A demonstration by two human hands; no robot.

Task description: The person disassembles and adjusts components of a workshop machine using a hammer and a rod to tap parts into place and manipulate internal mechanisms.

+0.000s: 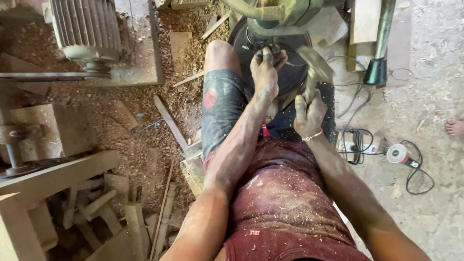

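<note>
Looking straight down from the head camera, the left hand [265, 67] reached forward and pinched a small part at the middle of a dark round disc [290, 77], which sat beneath a greenish machine arm [278, 12]. Its grip was closed, fingers curled onto that part; the part itself was too small and too covered to identify. The right hand [309, 113] sat nearer the body and just right of the left, clenched around the handle of a hammer-like tool [314, 65].

Key relation: the tool's long axis ran up and away from the right hand, slightly tilted to the right, so its blurred head hung just right of the left fingers and over the disc's right half. Left hand was the one on the disc's centre; the right hand was clear of the disc rim, closer to the knees.

Hidden or unclear: tool head smeared by motion blur, shape not resolved; the disc's near edge was covered by the left wrist and dark shorts [222, 111]; the machine arm was cut off at the top edge. Whether the tool head touched anything could not be told. Off to the right on the floor lay an angle grinder [398, 154] with coiled cable, well apart.
</note>
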